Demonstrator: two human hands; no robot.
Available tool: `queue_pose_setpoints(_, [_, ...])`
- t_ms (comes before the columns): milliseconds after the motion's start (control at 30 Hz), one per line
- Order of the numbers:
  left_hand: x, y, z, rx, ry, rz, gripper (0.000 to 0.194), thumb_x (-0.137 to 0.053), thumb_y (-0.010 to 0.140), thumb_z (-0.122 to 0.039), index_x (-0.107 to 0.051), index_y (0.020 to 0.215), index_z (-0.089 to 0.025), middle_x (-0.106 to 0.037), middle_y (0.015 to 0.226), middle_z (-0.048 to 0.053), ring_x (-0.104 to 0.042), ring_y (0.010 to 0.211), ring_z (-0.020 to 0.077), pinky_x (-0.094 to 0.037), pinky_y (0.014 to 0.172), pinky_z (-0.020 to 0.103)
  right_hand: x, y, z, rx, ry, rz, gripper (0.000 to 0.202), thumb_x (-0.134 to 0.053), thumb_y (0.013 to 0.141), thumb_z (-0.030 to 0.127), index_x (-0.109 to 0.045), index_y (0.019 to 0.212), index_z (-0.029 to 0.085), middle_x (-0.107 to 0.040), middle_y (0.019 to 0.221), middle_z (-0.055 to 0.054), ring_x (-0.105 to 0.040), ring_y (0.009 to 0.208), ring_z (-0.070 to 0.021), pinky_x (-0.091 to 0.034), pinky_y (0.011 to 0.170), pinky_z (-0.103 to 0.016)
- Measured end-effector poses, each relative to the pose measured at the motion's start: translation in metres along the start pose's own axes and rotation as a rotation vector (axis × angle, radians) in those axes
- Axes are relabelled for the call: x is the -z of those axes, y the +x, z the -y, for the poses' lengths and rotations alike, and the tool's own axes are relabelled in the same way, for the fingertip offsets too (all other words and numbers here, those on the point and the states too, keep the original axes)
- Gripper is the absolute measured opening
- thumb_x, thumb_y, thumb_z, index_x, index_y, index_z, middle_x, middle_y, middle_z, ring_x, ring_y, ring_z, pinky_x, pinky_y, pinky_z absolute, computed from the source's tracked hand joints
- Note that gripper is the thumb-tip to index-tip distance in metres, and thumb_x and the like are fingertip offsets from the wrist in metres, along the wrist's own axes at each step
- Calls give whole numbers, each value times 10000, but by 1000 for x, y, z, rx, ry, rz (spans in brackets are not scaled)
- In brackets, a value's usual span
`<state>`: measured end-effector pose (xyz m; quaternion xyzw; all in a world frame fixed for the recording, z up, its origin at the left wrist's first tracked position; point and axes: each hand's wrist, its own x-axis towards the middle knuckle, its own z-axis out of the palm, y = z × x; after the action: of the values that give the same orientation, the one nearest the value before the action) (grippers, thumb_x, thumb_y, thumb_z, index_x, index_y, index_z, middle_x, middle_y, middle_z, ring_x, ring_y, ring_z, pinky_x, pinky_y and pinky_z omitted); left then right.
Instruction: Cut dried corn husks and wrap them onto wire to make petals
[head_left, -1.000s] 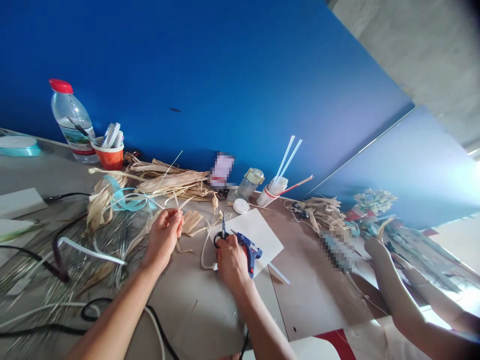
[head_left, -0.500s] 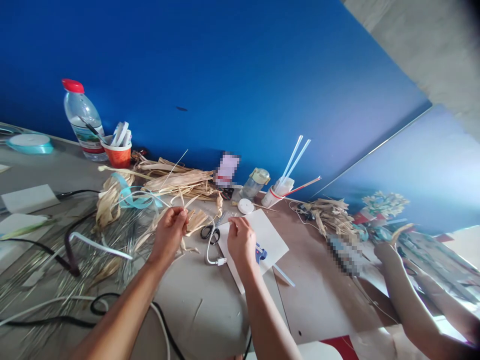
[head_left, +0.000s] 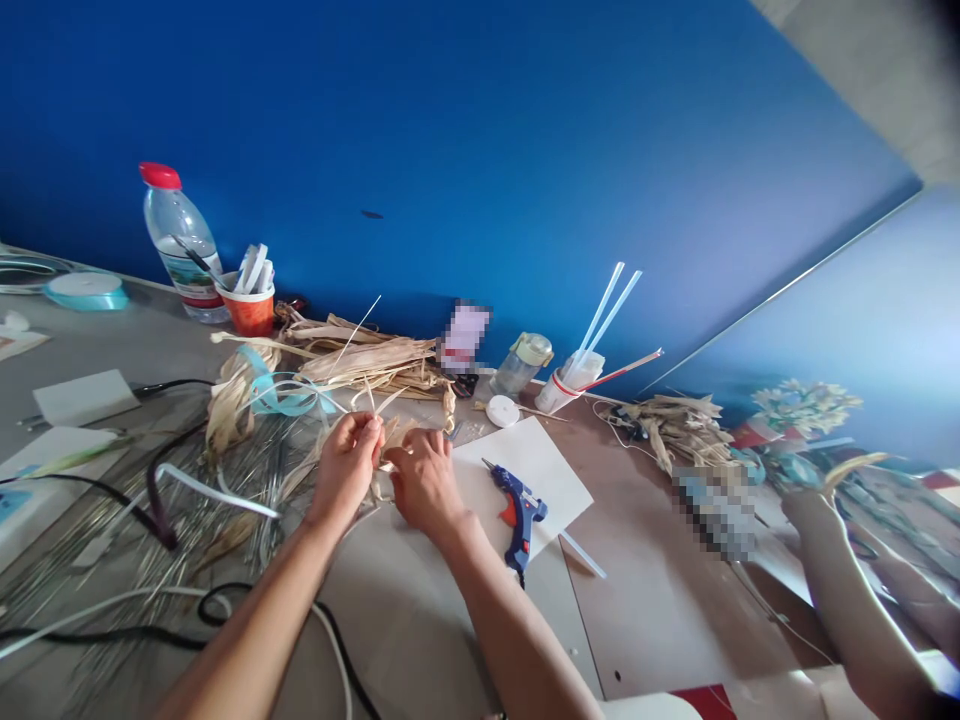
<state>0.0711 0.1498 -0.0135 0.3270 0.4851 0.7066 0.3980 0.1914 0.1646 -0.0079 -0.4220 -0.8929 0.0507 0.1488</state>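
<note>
My left hand (head_left: 347, 468) is closed in a pinch on a thin wire, with pale husk strips (head_left: 377, 400) fanning out above the fingertips. Close beside it on the right, my right hand (head_left: 426, 478) is bent over the table, its fingertips partly hidden, near some husk pieces; what it holds, if anything, cannot be made out. A blue glue gun (head_left: 523, 515) lies on a white sheet (head_left: 559, 490) to the right of my right hand. Behind my hands lies a pile of dried husks (head_left: 375, 357).
Many thin wires (head_left: 142, 570) and cables cover the left side. At the back stand a bottle (head_left: 182, 240), a red cup (head_left: 250, 308), a jar (head_left: 521, 365) and a cup with glue sticks (head_left: 562, 385). Another person's hand (head_left: 814, 515) works at the right.
My right hand has moved left, close to my left hand, uncovering the glue gun. The scissors and white plug are now hidden behind it. The whole view has shifted slightly.
</note>
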Motion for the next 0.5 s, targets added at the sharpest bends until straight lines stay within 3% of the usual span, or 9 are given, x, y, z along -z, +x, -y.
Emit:
queue_pose_setpoints(167, [-1, -3, -2, 28, -6, -16, 211, -634, 760, -371, -539, 759, -182, -488, 544, -61, -368, 425, 55, -287, 408, 183, -12, 0, 4, 89, 19, -19, 152, -565, 828, 231, -703, 889, 250, -566, 1031, -72, -409, 1008, -258, -321, 847, -400])
queue_pose_setpoints(267, [1, -2, 0, 35, -26, -52, 236, -658, 736, -392, -549, 765, -184, -499, 567, -54, -397, 455, 64, -309, 423, 186, -7, 2, -3, -8, 218, -157, 122, -585, 804, 209, -697, 840, 239, -578, 996, -56, -440, 990, -234, -322, 857, -388])
queue_pose_setpoints(400, [1, -1, 1, 39, -40, -69, 254, -665, 722, -420, -558, 771, -196, -513, 582, -50, -397, 454, 79, -304, 418, 206, 4, 7, -23, -271, 836, -361, 69, -577, 772, 234, -632, 772, 193, -595, 825, -21, -519, 793, -166, -391, 753, -311])
queue_pose_setpoints(500, [-1, -2, 0, 57, -1, -23, 263, -665, 716, -434, -561, 767, -198, -520, 589, -47, -399, 451, 83, -297, 421, 216, 6, 11, -37, -422, 1384, -414, 131, -621, 728, 307, -563, 721, 191, -528, 635, 35, -460, 573, -106, -382, 578, -237])
